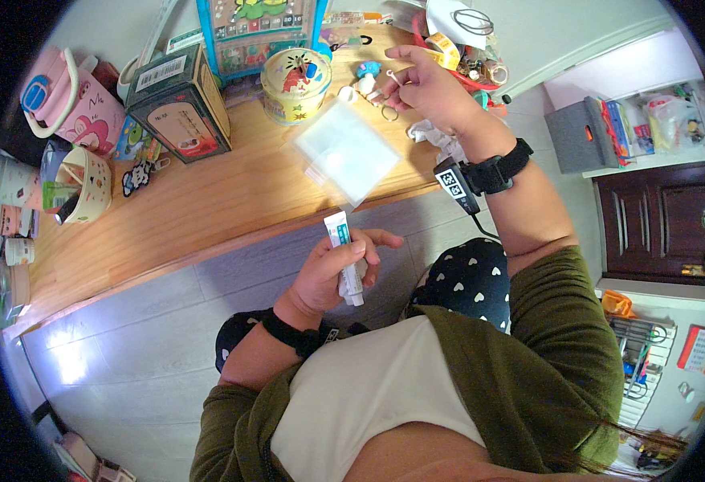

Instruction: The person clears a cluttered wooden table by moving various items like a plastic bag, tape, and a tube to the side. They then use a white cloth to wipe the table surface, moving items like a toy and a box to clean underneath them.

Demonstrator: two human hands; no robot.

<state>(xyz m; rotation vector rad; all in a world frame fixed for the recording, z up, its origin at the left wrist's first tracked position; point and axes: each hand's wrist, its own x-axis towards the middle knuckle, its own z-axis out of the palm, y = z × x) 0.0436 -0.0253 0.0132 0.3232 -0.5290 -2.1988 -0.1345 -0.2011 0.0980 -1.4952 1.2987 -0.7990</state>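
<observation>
A small white and teal squeeze tube [339,232] is held in my left hand [334,265], in front of the wooden table's edge, its printed flat end pointing up the picture. Over the table's right part, my right hand [428,90] pinches a small white piece [393,76], perhaps a cap or a short stick, between thumb and finger. Below that hand lie a metal ring [390,112] and a small figure charm with a blue top [368,70]. Clear plastic sheets or bags [347,153] lie flat on the table between the two hands.
Behind the sheets stand a round yellow tin [296,84] and a blue-framed toy case [262,36]. A dark box [181,105], a pink bottle [81,102] and a cream cup [95,187] are at the left. Crumpled tissue [440,137] and a red tray of small items [470,81] are at the right.
</observation>
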